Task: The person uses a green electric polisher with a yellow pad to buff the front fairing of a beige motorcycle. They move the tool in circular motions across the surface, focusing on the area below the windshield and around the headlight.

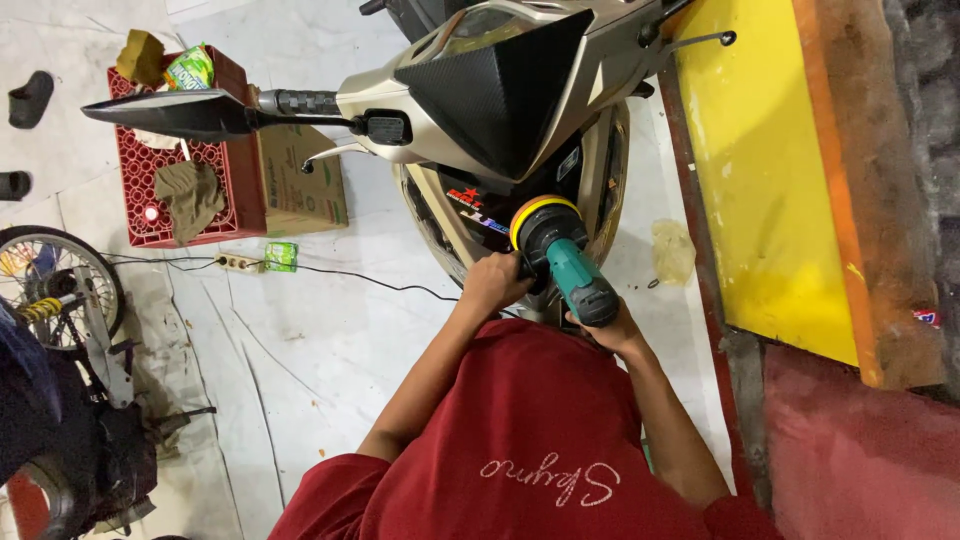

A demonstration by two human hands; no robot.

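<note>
A teal and black power polisher with a yellow pad is pressed against the inner front panel of a beige scooter. My left hand grips the polisher near its head, just behind the pad. My right hand is closed under the rear end of the polisher's body. Both of my arms reach out from my red shirt at the bottom of the view. The scooter's handlebar and black mirror stick out to the left.
A red crate with rags and a cardboard box stand on the pale floor at the left. A power strip with a cable lies nearby. Another motorcycle is at the far left. A yellow and orange panel runs along the right.
</note>
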